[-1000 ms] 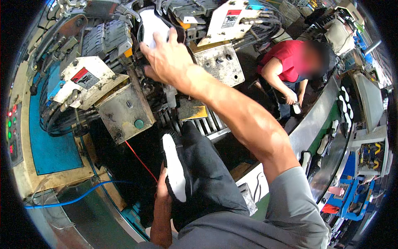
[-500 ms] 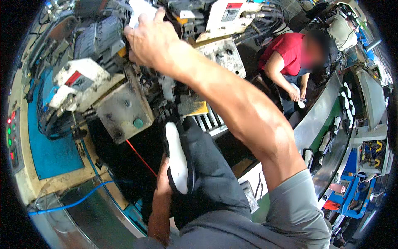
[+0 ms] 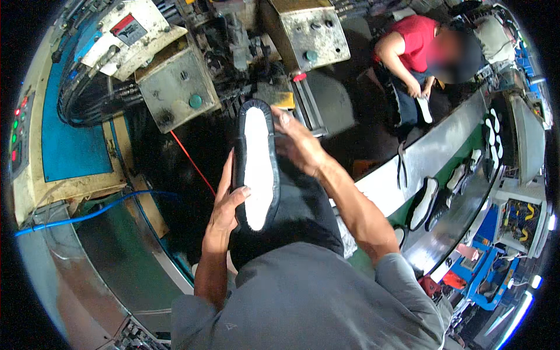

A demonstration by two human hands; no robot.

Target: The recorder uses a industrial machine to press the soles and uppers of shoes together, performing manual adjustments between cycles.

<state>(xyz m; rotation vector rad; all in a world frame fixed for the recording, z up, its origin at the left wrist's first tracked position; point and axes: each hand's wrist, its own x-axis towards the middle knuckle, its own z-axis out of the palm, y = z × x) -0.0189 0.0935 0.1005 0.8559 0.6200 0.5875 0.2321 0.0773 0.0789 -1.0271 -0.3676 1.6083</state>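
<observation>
The person's left hand (image 3: 224,207) grasps a black shoe upper with a long white board covering its underside (image 3: 260,163), its fingers along the left side and its thumb pressed over the edge onto the white face. The shoe is held underside-up above the person's lap in dark trousers (image 3: 300,207), its farther end pointing toward the machinery. The right hand (image 3: 300,143) is at the shoe's right side near that farther end; its fingers are partly blurred and hidden, so whether they grip the shoe or only touch it cannot be told.

Beyond the shoe stand two grimy metal boxes, the left one with a green round button (image 3: 195,101), the right one (image 3: 318,38) bearing several knobs. A thin red cable (image 3: 192,160) hangs below the left box. To the right, white-bottomed shoes (image 3: 423,204) lie along a green conveyor belt (image 3: 446,170), and a co-worker in a red shirt (image 3: 405,46) holds a white-faced piece (image 3: 424,109).
</observation>
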